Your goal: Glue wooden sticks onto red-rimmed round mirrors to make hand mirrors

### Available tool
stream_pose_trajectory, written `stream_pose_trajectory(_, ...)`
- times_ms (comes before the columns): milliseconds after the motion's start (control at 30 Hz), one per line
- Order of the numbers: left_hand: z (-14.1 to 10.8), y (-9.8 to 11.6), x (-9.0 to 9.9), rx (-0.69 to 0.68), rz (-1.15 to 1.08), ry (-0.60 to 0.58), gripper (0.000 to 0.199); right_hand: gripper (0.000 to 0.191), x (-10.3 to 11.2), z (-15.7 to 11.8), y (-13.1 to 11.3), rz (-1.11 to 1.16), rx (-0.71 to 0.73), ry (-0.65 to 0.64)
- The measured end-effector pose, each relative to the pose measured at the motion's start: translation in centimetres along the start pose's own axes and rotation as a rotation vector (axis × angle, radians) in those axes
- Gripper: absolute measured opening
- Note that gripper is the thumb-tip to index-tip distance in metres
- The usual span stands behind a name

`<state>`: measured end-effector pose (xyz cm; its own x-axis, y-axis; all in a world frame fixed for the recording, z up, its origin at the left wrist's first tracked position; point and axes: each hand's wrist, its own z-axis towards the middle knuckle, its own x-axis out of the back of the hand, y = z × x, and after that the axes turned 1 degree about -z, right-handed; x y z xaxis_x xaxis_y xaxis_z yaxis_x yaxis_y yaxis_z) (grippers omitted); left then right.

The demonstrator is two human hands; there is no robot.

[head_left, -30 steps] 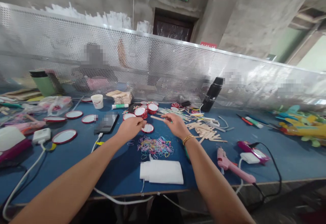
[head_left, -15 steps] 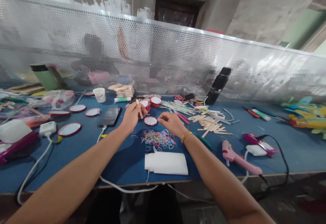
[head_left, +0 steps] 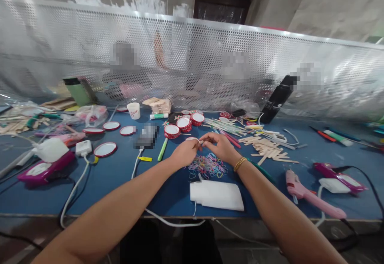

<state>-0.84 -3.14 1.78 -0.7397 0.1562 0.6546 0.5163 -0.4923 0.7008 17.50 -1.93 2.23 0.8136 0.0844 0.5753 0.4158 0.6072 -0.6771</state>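
My left hand is closed in a pinch, its fingertips meeting those of my right hand. A small pale end of a wooden craft stick shows between them; the rest of it is hidden by fingers. My right hand, wearing a gold bracelet, is also closed, thumb and index finger pressed together at that spot. Whether it grips the stick or something thinner is too small to tell. Just behind the left fingers shows part of a white round lid. Below both hands lies a pile of colourful rubber bands.
Red-rimmed round tins are stacked behind the hands. Loose craft sticks and a pink glue gun lie to the right. A white pouch is in front. A perforated metal screen stands along the back.
My hands have come together over the rubber bands; they were apart, with the craft stick upright in the left. The view has turned left, so the table's contents appear farther right.
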Motion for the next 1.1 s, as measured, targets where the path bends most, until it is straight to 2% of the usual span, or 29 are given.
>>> stream_pose_trajectory(100, 0.2, -0.1, 0.2, -0.003, -0.014, -0.009, 0.036, 0.02, -0.2, 0.0, -0.3, 0.106, 0.005, -0.027)
stream_pose_trajectory(200, 0.5, 0.0, 0.6, -0.019, -0.023, -0.039, 0.036, 0.022, -0.3, 0.0, -0.4, 0.109, -0.022, -0.01)
stream_pose_trajectory(300, 0.7, 0.1, 1.3, 0.015, -0.002, -0.035, 0.039, 0.024, -0.2, 0.3, 0.0, 0.079, -0.074, 0.077)
stream_pose_trajectory(467, 1.0, -0.2, 1.9, 0.047, -0.066, 0.003, 0.037, 0.024, 0.4, 1.0, 1.5, 0.16, -0.154, 0.321)
stream_pose_trajectory(667, 1.4, -0.8, 1.7, 0.098, -0.29, -0.017, 0.031, 0.024, 0.6, 1.0, 1.6, 0.145, -0.174, 0.361)
stream_pose_trajectory(767, 1.6, -1.2, 2.1, 0.077, -0.243, 0.018, 0.027, 0.023, 0.7, 0.9, 1.3, 0.111, -0.158, 0.387)
stream_pose_trajectory(967, 1.7, -2.0, 2.8, 0.109, -0.074, 0.19, 0.023, 0.024, 0.9, 0.6, 0.5, 0.015, -0.108, 0.428)
stream_pose_trajectory(1033, 1.7, -2.0, 2.7, 0.129, -0.025, 0.2, 0.025, 0.025, 1.0, 0.5, 0.1, -0.008, -0.083, 0.451)
stream_pose_trajectory(1100, 1.6, -2.0, 2.5, 0.116, -0.013, 0.161, 0.027, 0.024, 0.9, 0.5, -0.1, -0.009, -0.066, 0.472)
